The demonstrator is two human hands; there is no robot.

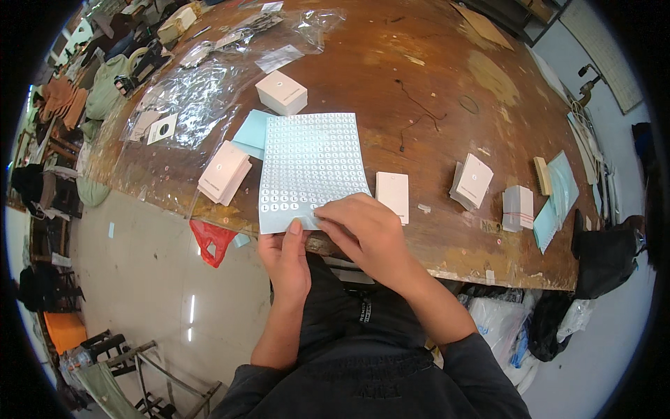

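Note:
A pale blue sheet of small round white stickers (314,157) lies at the table's near edge, its lower rows partly bare. My left hand (286,262) grips the sheet's bottom edge, thumb on top and fingers underneath. Bent over the sheet's lower right corner is my right hand (366,234), its thumb and fingertips pinched together against the stickers; whether one sticker is between them is too small to tell. Stacks of pale pink cards surround the sheet: one stack (225,173) on the left, another stack (282,93) behind, and a third stack (392,195) right of my right hand.
Farther right stand a card stack (472,181), a banded card bundle (518,208) and blue sheets (556,199) beside a wooden-backed brush (542,176). Clear plastic bags (202,91) cover the table's left side. A red bag (212,241) hangs at the near edge.

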